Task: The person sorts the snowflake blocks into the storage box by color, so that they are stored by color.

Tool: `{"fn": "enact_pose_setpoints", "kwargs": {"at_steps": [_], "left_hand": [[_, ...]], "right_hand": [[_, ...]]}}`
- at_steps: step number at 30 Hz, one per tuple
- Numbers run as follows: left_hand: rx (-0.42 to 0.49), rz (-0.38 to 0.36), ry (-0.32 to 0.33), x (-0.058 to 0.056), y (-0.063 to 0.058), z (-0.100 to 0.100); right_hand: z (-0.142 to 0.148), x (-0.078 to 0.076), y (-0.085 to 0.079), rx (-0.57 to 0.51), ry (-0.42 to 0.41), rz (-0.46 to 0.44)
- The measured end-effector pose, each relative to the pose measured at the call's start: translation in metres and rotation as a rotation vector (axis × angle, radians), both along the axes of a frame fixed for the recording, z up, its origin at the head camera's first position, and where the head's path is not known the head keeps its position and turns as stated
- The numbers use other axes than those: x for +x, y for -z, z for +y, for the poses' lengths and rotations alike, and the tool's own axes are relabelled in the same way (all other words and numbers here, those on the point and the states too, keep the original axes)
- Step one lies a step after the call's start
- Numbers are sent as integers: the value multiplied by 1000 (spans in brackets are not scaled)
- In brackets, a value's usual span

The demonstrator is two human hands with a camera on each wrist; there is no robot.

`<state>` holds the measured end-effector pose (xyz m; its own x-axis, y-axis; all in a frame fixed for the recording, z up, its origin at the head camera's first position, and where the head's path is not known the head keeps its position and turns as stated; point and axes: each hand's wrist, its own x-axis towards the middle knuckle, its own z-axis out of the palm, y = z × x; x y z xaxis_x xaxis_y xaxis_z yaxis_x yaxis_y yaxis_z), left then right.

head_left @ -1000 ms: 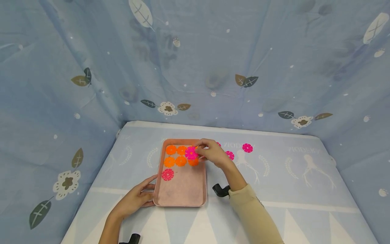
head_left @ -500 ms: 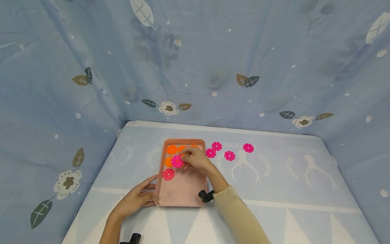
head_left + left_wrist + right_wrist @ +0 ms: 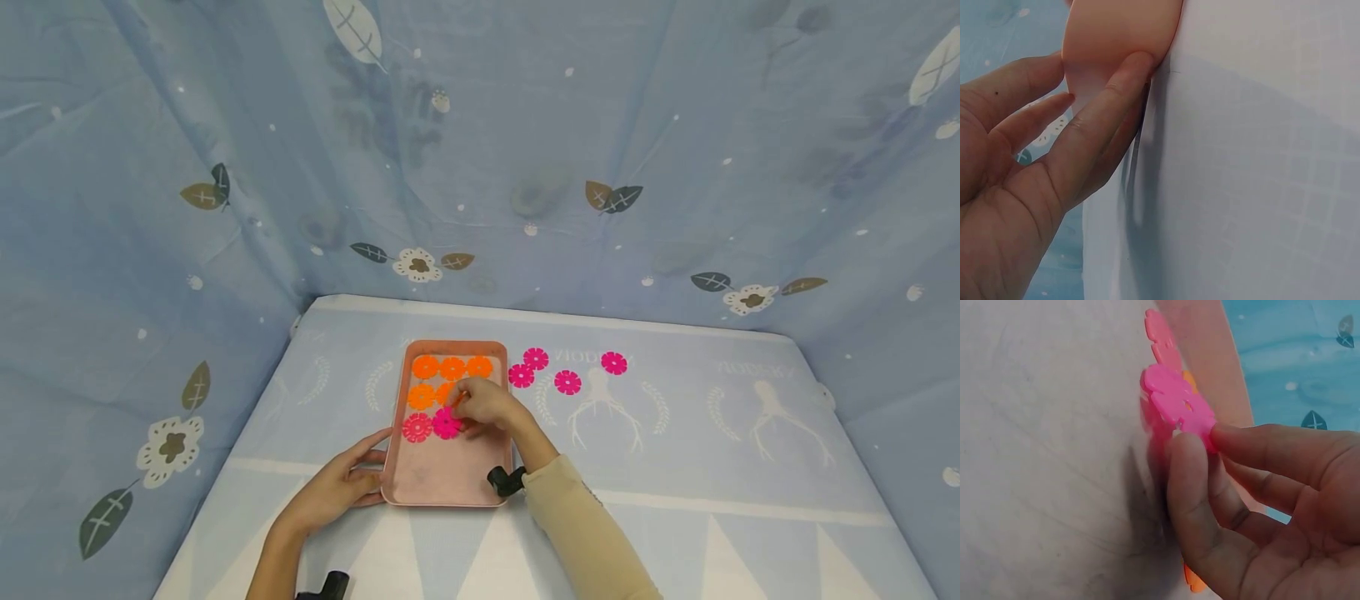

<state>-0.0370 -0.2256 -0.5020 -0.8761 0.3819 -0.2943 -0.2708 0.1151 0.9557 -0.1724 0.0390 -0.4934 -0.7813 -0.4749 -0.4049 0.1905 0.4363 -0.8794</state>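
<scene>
A shallow pink tray lies on the table, with my left hand at its left side. In the left wrist view, the thumb and fingertips touch the tray's outer wall, with the fingers fairly straight. Over the tray, my right hand pinches a bright pink interlocking disc between thumb and index finger. That disc is tilted just above the tray floor, beside a coral-pink disc. Orange discs lie in rows at the far end; the right hand hides part of the second row.
Several loose pink discs lie on the table right of the tray. Black camera mounts sit at the right wrist and left wrist. Blue patterned cloth hangs behind and at both sides of the table.
My right hand has carried the pink disc from the tray's far right, left and nearer, down beside the coral-pink disc. My left hand has stayed at the tray's side.
</scene>
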Motion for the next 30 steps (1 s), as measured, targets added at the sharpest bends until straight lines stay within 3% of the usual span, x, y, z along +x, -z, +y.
{"fn": "enact_pose_setpoints", "kwargs": {"at_steps": [13,19,30], "left_hand": [[-42,1,-30,-1,1,2],[-46,-2,-34,1,-3,4],[-66,-10,-44,1,-2,4]], "right_hand": [[8,3,-21,174,-87,162],[27,0,-34,98,-89,230],[75,3,-47,-91,84,193]]}}
